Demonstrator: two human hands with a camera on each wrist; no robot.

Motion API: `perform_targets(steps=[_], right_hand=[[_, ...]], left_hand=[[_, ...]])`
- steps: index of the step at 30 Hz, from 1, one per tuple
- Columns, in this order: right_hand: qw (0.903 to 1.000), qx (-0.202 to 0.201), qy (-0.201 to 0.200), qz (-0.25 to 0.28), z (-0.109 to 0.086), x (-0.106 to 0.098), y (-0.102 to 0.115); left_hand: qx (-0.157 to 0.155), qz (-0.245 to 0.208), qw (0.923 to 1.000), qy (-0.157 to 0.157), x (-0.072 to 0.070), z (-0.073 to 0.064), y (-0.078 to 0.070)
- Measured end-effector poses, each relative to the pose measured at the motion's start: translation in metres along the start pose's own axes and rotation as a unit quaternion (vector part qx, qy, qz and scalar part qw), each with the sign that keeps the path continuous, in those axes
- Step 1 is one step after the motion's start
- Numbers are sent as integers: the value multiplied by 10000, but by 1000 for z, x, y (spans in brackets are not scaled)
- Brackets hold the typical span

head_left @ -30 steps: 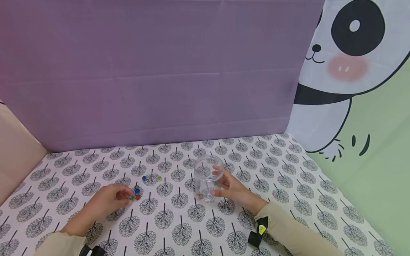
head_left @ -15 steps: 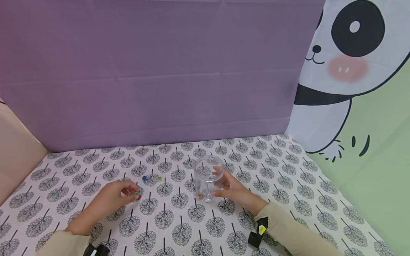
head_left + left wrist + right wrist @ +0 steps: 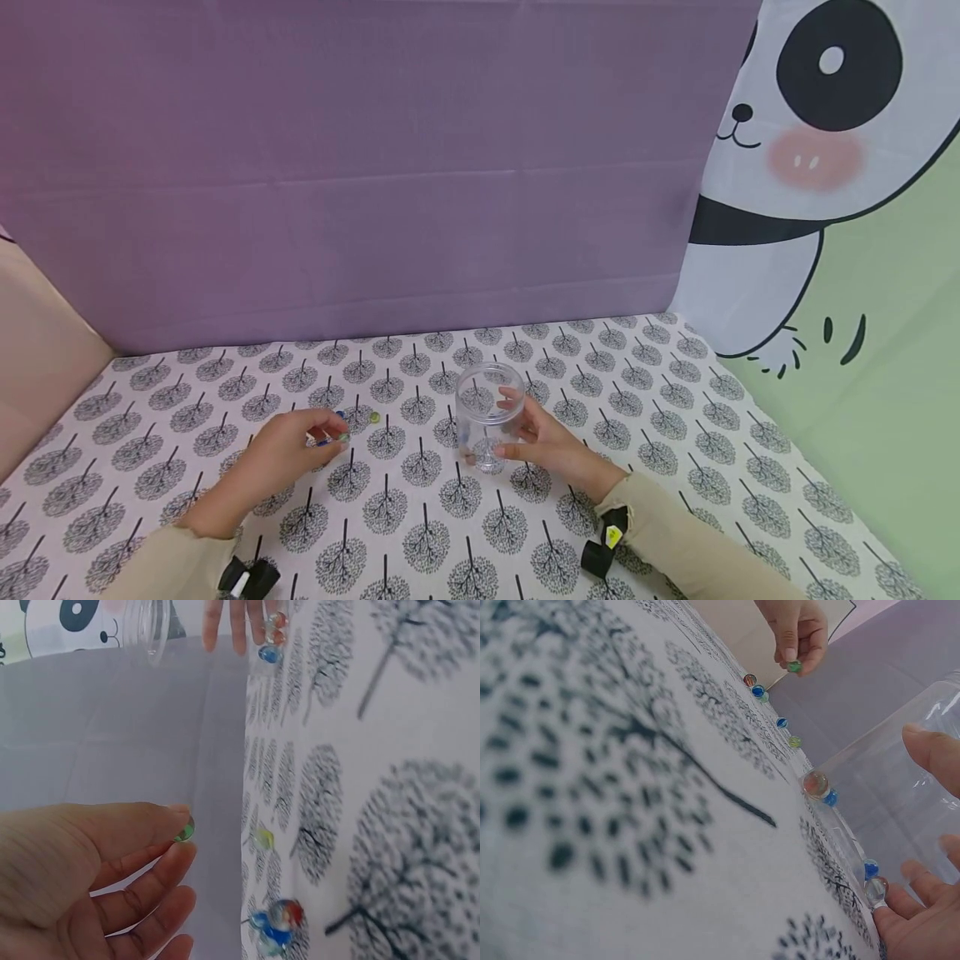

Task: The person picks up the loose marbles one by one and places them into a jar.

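Observation:
A green marble (image 3: 185, 828) is pinched between the thumb and forefinger of my left hand (image 3: 277, 454), raised above the cloth. Beneath that hand lies a small group of marbles, among them a reddish one (image 3: 750, 679) and a blue one (image 3: 758, 691); the head view mostly hides them. My right hand (image 3: 553, 450) grips the side of a clear, open-topped jar (image 3: 474, 433) standing upright, thumb in front and fingers around the back. Several marbles rest at the jar's bottom, including a brownish one (image 3: 816, 784) and a blue one (image 3: 871, 868).
A yellow-green marble (image 3: 374, 417) lies on the tree-print cloth (image 3: 423, 546) between the left hand and the jar, with a blue marble (image 3: 341, 414) to its left. Behind the table hangs a purple curtain (image 3: 375, 208). A panda-print panel (image 3: 885, 292) stands at the right.
My left hand has moved right and slightly away from me, lifting the green marble off the cloth and over the small group. The right hand and jar have stayed put.

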State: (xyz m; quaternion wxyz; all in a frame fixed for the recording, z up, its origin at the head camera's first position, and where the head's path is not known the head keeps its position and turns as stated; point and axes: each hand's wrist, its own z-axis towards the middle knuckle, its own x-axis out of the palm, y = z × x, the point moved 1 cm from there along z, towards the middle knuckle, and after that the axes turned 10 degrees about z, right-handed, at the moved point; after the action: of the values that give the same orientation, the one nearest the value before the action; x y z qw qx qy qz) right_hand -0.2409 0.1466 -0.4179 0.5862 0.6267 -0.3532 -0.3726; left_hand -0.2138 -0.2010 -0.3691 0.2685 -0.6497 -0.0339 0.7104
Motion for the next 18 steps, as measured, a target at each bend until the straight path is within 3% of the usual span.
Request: perform_targets(steps=[10,18], right_hand=[[9998,148,-94,37,1,0,-1],[9997,179,-129,62,2,0,-2]], left_hand=[[140,-224,9996,-69,0,11,-13],[379,-99,9989,-245,1,23,-29]])
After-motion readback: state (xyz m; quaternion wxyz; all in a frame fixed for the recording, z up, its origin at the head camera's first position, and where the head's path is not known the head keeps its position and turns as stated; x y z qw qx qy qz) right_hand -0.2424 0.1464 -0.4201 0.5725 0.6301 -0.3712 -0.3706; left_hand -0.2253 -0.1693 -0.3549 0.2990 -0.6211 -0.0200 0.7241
